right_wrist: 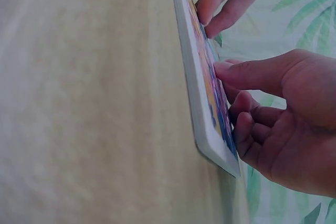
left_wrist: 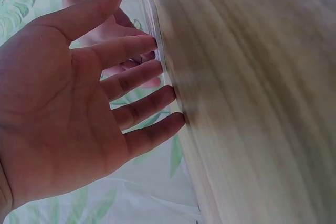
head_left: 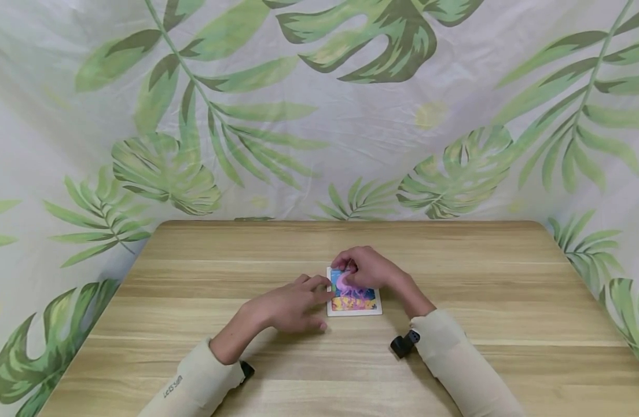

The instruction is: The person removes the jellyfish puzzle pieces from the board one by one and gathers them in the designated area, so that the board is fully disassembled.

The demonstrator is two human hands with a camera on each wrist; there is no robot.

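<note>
Curled fingers and thumb of a person's right hand (head_left: 368, 269) touch a flat, white-bordered, squarish picture board (head_left: 353, 303); whether they pinch anything cannot be told. The left hand (head_left: 293, 304), fingers loosely extended and gripping nothing, meets its left edge. The board lies mid-table on pale wood-grain tabletop (head_left: 507, 289), leaf-print white cloth (head_left: 361, 127) hanging at the far side.

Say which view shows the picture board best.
Head: the picture board shows most of its print and white border, though its upper right is covered. Right wrist: steep side angle, pale edge and foreshortened print. Left wrist: at most a thin sliver of edge.
</note>
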